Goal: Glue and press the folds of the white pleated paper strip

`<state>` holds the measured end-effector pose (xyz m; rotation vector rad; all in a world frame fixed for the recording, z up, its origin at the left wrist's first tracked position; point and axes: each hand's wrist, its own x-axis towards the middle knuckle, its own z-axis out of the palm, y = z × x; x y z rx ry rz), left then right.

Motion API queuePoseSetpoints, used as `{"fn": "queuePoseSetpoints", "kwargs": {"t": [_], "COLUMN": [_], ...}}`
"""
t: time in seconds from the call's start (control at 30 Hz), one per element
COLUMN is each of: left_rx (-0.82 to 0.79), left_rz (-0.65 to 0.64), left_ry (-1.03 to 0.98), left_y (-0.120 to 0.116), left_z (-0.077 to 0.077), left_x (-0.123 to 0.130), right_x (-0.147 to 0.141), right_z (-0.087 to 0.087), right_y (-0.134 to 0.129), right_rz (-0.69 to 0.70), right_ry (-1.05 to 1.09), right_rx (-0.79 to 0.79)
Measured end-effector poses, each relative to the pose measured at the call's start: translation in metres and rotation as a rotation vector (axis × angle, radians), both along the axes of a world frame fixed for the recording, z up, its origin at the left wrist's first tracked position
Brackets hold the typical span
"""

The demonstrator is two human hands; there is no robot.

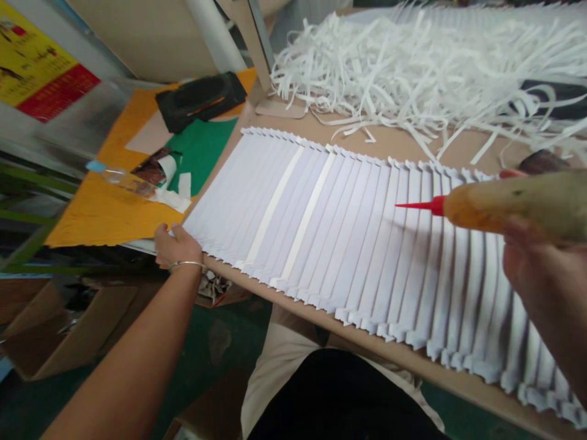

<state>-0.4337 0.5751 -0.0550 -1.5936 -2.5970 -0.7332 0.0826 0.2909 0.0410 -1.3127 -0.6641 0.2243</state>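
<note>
My right hand is wrapped round a glue bottle with a yellowish, stained body and a pointed red nozzle. The bottle lies level in the air, its tip pointing left over a long row of overlapping white paper pieces. Two cream-coloured strips stand out across the left part of the row. At the row's near left corner, by the table edge, is my left hand, a bracelet on its wrist. Its fingers are curled in; what they grip, if anything, is hidden.
A big heap of narrow white paper strips covers the back of the brown tabletop. On the left lie an orange sheet, a green sheet, a black tray-like object and a clear bottle. Cardboard boxes stand below.
</note>
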Motion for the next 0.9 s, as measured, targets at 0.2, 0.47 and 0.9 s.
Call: {"fn": "queuePoseSetpoints", "kwargs": {"t": [0.2,0.47,0.9], "left_rx": [0.005,0.000,-0.011], "left_rz": [0.029,0.038,0.041], "left_ry": [0.004,0.016,0.015], "left_y": [-0.001,-0.001,0.000], "left_z": [0.001,0.002,0.001], "left_x": [-0.001,-0.003,-0.003], "right_x": [0.057,0.072,0.053], "right_z": [-0.010,-0.033,-0.025], "right_y": [0.083,0.129,0.107], "right_rz": [0.194,0.144,0.216], "right_ry": [0.292,0.267,0.245], "right_rx": [-0.090,-0.178,-0.186]}}
